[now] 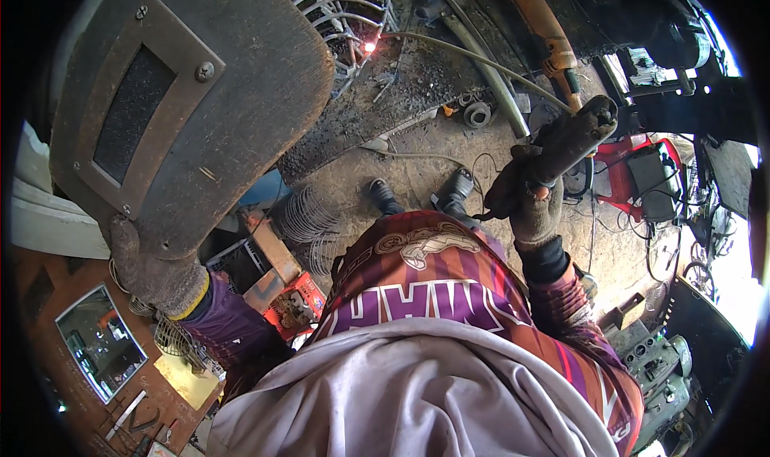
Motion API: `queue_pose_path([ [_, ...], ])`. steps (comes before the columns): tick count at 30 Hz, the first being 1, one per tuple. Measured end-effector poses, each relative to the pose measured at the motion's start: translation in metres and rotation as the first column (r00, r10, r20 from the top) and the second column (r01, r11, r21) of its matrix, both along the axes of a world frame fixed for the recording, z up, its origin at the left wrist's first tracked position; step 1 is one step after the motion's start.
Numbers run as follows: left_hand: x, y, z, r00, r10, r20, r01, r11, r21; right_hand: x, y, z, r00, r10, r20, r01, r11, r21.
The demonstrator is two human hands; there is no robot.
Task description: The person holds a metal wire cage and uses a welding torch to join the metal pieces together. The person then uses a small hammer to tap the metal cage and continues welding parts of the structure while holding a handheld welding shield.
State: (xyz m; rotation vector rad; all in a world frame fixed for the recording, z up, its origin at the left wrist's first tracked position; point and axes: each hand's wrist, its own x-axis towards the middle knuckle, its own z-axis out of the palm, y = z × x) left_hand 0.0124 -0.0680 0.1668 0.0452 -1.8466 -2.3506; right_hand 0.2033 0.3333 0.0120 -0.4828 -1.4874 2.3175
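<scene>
My gloved left hand (160,277) grips the lower edge of a dark hand-held welding shield (265,96), which has a framed dark window (136,116) and fills the upper left. Its handle is hidden. On the right, my gloved right hand (533,208) is closed around a dark, worn electrode holder (573,140). A long thin welding rod (481,58) runs from the holder's jaws toward the far left. Its tip meets a bright glowing spot (370,47) at the edge of a round cage of curved metal bars (341,12), partly covered by the shield.
An orange angle grinder (539,16) and a metal pipe (493,76) lie on the dark, littered worktop (337,128). Coiled wire (309,220) and a red box (297,305) are at lower left. A red and grey machine (654,180) with cables stands at right. My feet are below the worktop.
</scene>
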Motion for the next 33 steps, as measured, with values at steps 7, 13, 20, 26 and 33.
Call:
queue_pose_path([
  [7,0.0,-0.003,-0.009,0.985,0.025,-0.17,-0.081,0.94,-0.331,0.0,0.0,0.007,0.999,0.038,0.031,-0.038,0.999,0.013],
  [13,0.007,0.013,-0.004,0.964,-0.264,0.015,0.259,0.954,0.15,0.0,0.001,0.002,0.999,0.025,0.028,-0.024,1.0,-0.004],
  [20,0.016,0.053,-0.016,0.843,-0.525,-0.122,0.538,0.827,0.163,-0.002,-0.002,0.006,1.0,0.014,0.02,-0.014,1.0,-0.003],
  [26,0.032,0.088,-0.008,0.802,-0.533,-0.27,0.585,0.791,0.177,-0.008,-0.006,0.013,0.999,0.042,-0.004,-0.042,0.999,0.002],
  [33,0.023,0.09,-0.003,0.753,-0.602,-0.263,0.644,0.758,0.108,-0.003,-0.001,0.005,0.999,-0.016,-0.046,0.011,0.993,-0.117],
])
